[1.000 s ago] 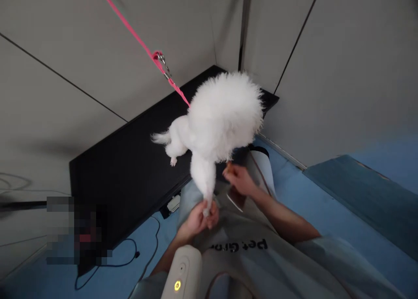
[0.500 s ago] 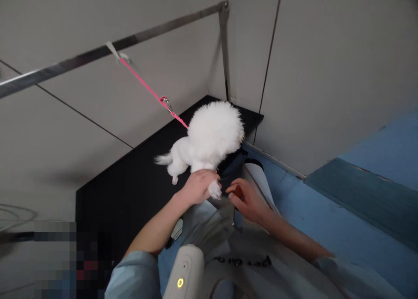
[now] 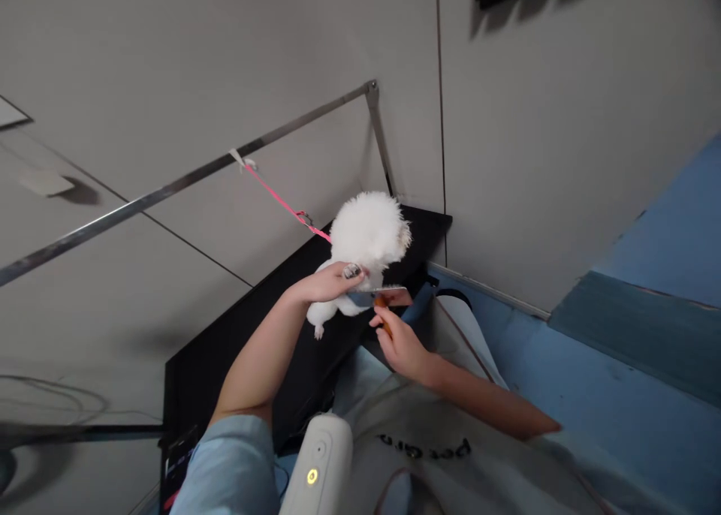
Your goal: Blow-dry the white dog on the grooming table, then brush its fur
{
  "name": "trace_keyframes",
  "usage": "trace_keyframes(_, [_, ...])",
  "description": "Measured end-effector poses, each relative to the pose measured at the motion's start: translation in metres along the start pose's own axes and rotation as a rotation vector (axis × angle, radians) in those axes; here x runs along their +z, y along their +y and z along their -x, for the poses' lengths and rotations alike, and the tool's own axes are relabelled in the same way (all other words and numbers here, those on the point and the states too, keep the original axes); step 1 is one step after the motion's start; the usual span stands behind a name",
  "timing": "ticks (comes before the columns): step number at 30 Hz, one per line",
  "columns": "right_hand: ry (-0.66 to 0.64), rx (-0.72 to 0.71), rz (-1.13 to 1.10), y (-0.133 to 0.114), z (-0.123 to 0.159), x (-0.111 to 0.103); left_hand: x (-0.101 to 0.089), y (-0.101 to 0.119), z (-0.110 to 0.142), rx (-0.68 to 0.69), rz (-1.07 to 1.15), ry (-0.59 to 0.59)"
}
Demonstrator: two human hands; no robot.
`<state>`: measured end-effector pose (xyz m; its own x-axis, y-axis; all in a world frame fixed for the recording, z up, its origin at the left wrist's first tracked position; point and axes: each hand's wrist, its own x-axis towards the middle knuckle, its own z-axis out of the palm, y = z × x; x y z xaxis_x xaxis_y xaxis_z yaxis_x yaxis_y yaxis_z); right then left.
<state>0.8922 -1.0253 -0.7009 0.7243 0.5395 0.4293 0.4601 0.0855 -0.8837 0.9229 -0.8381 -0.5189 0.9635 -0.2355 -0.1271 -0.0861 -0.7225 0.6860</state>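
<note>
A fluffy white dog [image 3: 369, 233] is on the black grooming table [image 3: 236, 380], a pink leash [image 3: 276, 197] running up from its neck. My left hand [image 3: 327, 284] is closed round one of the dog's front legs, lifting it so that the dark pads of the paw [image 3: 352, 271] face up. My right hand [image 3: 402, 346] grips the orange-brown handle of a slicker brush [image 3: 399, 296]. The brush's flat, wide head lies across the dog's chest and leg area, just below my left hand; whether its pins touch the fur is hidden.
A metal bar [image 3: 185, 179] crosses above the table and holds the leash by a white loop. Grey wall panels stand behind. A white device with a yellow light [image 3: 324, 462] sits low in front of me. A teal board [image 3: 642, 331] lies on the blue floor.
My left hand has moved up and raised the dog's leg, turning the paw upward. My right hand has brought the brush up to the dog from beside my lap. The view has shifted.
</note>
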Motion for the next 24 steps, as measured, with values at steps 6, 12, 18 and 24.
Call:
trace_keyframes(6, [-0.210,0.355,0.011,0.019,0.008,0.029,-0.014,-0.002,0.021,-0.057,0.189,0.097])
trace_keyframes(12, [-0.054,0.197,0.033,0.000,-0.033,0.026,-0.023,0.000,0.031,-0.050,0.257,0.090])
trace_keyframes(18, [-0.322,0.341,-0.064,0.008,-0.035,0.031,-0.030,-0.006,0.033,-0.059,0.280,0.229])
trace_keyframes(24, [-0.244,0.376,-0.317,-0.004,-0.065,0.022,-0.037,-0.005,0.030,-0.050,0.287,0.201])
